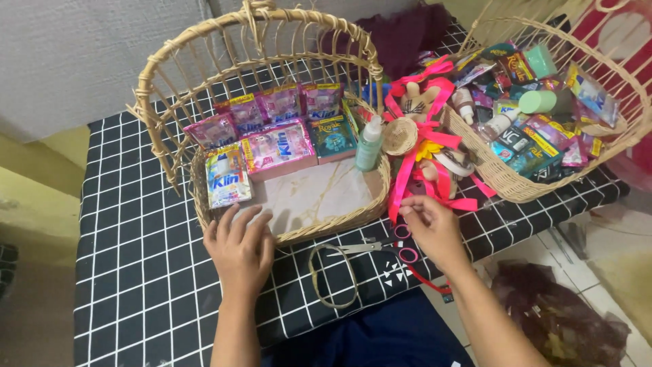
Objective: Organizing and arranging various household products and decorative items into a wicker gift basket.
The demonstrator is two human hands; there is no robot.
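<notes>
A wicker basket [170,115] with a tall arched back stands on a black cloth with a white grid [136,272]. Inside it several pink and blue sachets [275,146] lean against the back, and a pale green spray bottle [369,144] stands at the right. My left hand [239,248] lies flat, fingers apart, on the basket's front rim. My right hand [431,228] pinches the end of a pink ribbon [407,178] that trails from a tangle of ribbon between the two baskets. Pink-handled scissors [380,249] lie just below my right hand.
A second wicker basket [506,183] at the right is heaped with sachets, small bottles and jars. A small straw hat [399,134] sits among the ribbons. A loop of twine [333,278] lies near the front edge. A dark plastic bag [557,312] lies on the tiled floor.
</notes>
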